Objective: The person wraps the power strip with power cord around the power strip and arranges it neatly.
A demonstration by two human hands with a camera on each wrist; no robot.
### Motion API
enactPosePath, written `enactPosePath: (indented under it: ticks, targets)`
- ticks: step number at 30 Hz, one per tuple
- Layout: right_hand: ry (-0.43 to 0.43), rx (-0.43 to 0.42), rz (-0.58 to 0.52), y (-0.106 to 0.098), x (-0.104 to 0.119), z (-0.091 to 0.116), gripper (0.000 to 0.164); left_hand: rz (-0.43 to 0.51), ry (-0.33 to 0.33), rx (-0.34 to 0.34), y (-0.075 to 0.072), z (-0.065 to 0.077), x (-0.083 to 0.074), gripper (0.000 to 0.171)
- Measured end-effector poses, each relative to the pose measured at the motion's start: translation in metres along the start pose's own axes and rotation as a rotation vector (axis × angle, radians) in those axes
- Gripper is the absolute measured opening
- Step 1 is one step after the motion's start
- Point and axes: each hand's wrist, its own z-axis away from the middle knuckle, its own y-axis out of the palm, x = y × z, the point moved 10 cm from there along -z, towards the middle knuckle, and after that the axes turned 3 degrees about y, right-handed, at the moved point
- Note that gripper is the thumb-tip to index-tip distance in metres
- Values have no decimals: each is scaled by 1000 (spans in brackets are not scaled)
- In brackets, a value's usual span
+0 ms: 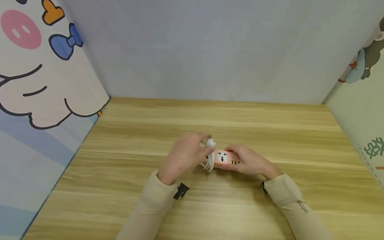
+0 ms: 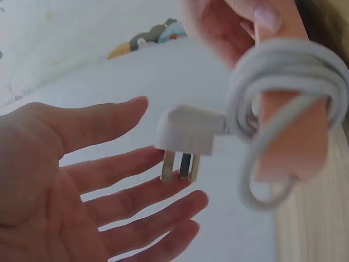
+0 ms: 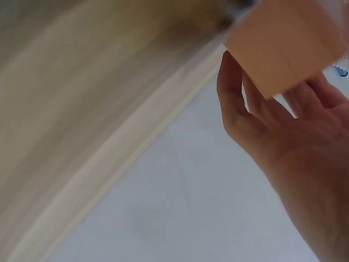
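Observation:
A pink power strip [image 1: 222, 157] is gripped at its right end by my right hand [image 1: 250, 161], with the thumb on the near side and fingers on the far side. White cable [image 2: 289, 68] is wound in several loops around the strip's left part. From the coil sticks out a white plug [image 2: 188, 131] with three prongs, pointing down in the left wrist view. My left hand [image 2: 109, 180] is beside the plug, fingers spread and thumb apart. In the right wrist view, the right hand's fingers curl around the strip's plain orange-pink end [image 3: 286, 52].
The wood-grain table [image 1: 144, 133] extends around both hands. A pale grey wall [image 1: 204, 50] stands behind it, and cartoon-printed panels [image 1: 45, 76] flank the sides. Black straps [image 1: 181, 191] sit at both wrists.

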Motion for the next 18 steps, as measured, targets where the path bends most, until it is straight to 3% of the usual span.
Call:
enactPosePath:
  ticks: [5, 13, 18]
  targets:
    - [-18, 23, 23, 1, -1, 0, 47, 58, -60, -94, -14, -2, 21, 47]
    - [38, 35, 44, 1, -5, -7, 57, 68, -105, -154, -36, 3, 50, 49]
    - [111, 25, 92, -7, -5, 0, 86, 4, -75, -128, -37, 8, 55, 60]
